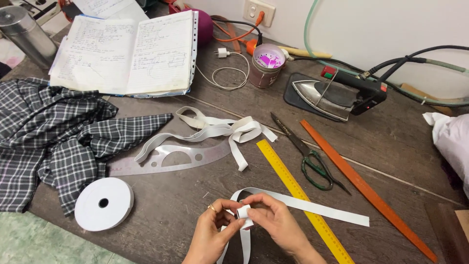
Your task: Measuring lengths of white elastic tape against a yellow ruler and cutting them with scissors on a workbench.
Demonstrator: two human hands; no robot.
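Note:
Both my hands meet near the table's front edge on a white elastic strip (312, 206). My left hand (211, 234), with a ring on one finger, and my right hand (276, 222) pinch a folded part of the strip between the fingertips. One end of the strip runs right across the yellow ruler (293, 183); the other hangs down toward me. A loose tangle of more white elastic (220, 129) lies further back, over a clear curved ruler (171, 159).
A white tape roll (103, 203) and checked grey fabric (53, 142) lie at the left. Green-handled scissors (308, 159), an orange ruler (366, 190) and an iron (337, 93) are at the right. An open notebook (127, 51), a cup (266, 63) and cables sit at the back.

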